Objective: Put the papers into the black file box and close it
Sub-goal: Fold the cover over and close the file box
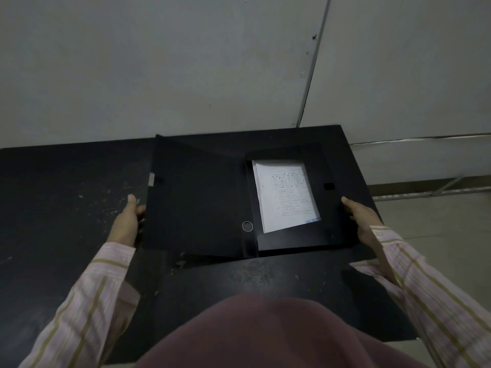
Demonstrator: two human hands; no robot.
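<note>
The black file box (196, 197) lies open on the black table (58, 197). Its lid is spread to the left and its tray is on the right. White printed papers (284, 195) lie inside the tray, framed by the tray's inner flaps. A metal finger ring (247, 226) shows on the spine near the papers' lower left corner. My left hand (127, 221) grips the lid's left edge, with the thumb on top. My right hand (361, 219) holds the tray's right edge.
A grey wall (186, 70) rises directly behind the table. The table's right edge (372, 197) runs close beside my right hand, with pale floor (438, 224) beyond it. My dark red lap (265, 333) fills the bottom of the view.
</note>
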